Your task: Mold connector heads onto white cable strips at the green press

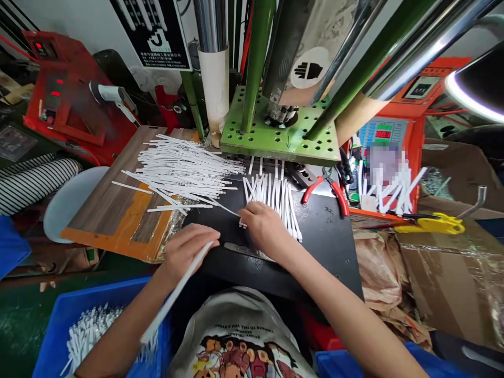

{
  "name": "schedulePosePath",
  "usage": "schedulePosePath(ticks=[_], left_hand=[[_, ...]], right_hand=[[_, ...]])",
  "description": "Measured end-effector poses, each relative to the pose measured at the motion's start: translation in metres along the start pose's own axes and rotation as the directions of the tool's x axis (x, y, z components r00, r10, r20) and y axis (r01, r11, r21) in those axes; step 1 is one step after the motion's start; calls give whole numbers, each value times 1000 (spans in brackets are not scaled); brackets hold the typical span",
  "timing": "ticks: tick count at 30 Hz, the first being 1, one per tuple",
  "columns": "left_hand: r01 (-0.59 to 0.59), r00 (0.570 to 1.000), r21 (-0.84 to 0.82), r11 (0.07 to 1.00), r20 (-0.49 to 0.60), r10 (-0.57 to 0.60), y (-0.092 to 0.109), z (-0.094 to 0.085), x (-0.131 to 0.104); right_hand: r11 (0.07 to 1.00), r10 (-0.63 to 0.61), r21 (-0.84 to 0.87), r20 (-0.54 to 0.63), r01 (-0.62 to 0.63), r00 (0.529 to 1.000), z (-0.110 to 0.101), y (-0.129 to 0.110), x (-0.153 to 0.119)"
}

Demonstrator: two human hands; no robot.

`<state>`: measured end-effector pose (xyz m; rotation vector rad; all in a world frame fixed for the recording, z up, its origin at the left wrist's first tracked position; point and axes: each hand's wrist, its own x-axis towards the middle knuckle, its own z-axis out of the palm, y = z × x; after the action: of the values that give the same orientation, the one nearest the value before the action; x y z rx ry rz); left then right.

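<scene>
My left hand is closed around a white strip that slants down toward my left forearm. My right hand has its fingers pinched at the end of a thin white strip, over the black work surface. A large heap of white strips lies to the left, on a wooden board. Just beyond my right hand, a row of white strips lies side by side below the green perforated plate of a press.
Red-handled pliers lie on the right of the work surface. A red control box and yellow cutters are farther right. At lower left, a blue bin holds many white pieces. Green and chrome columns rise ahead.
</scene>
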<state>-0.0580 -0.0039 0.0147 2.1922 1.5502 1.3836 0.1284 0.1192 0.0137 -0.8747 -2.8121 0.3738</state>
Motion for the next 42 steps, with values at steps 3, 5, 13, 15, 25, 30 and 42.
schedulePosePath(ticks=[3, 5, 13, 15, 25, 30, 42], left_hand=[[26, 995, -84, 996, 100, -17, 5, 27, -7], [54, 984, -106, 993, 173, -35, 8, 47, -9], [76, 943, -24, 997, 326, -64, 13, 85, -9], [87, 940, -19, 996, 332, -76, 13, 83, -10], [8, 950, 4, 1000, 313, -9, 21, 78, -15], [13, 930, 4, 1000, 367, -14, 25, 74, -17], [-24, 897, 602, 798, 365, -248, -69, -4, 25]], right_hand=[[951, 195, 262, -105, -162, 975, 3, 19, -66], [871, 302, 443, -142, -212, 943, 9, 21, -100], [822, 352, 548, -280, -152, 893, 34, 5, -120], [840, 325, 527, -297, -130, 898, 33, 2, -117], [926, 166, 378, -374, -13, 913, 42, -3, -126], [978, 59, 210, -260, -4, 964, 27, -4, -126], [992, -123, 50, 154, 117, 980, 4, -2, 31]])
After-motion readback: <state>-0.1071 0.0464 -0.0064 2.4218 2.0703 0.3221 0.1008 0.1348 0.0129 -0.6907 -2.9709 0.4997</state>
